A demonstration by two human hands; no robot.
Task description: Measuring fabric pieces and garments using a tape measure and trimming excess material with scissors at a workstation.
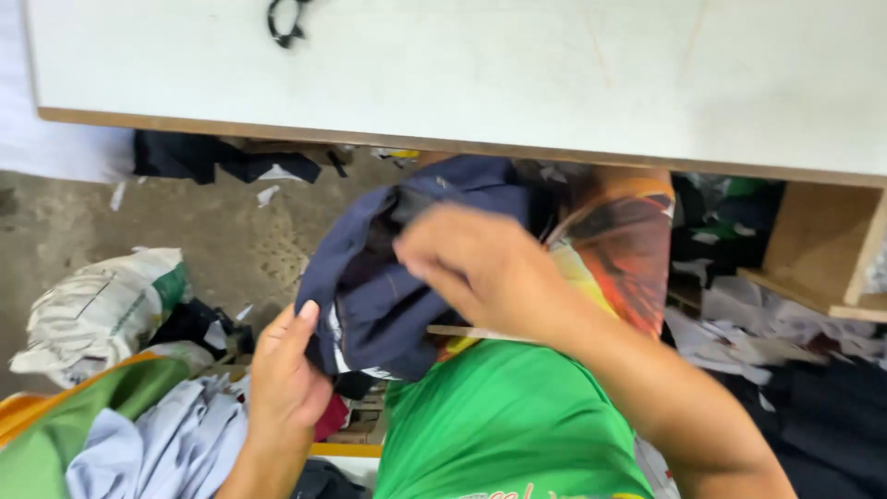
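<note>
Navy cloth [388,277], soft, light and floppy, hangs bunched below the table edge [462,148]; our left hand [286,370] pinches its lower hem, our right hand [480,268], blurred, seemingly grips the upper fold.

even daylight, no glare; right hand [480,268] motion-blurred, its fingers perhaps smeared, shadow under the table [462,74]

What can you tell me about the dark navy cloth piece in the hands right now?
The navy cloth piece is soft, woven-looking fabric, crumpled and folded over itself, with a pale edge showing at its lower left. It hangs below the white tabletop's front edge, above the green garment. The left hand pinches its lower left edge; the right hand lies over its right side.
</note>
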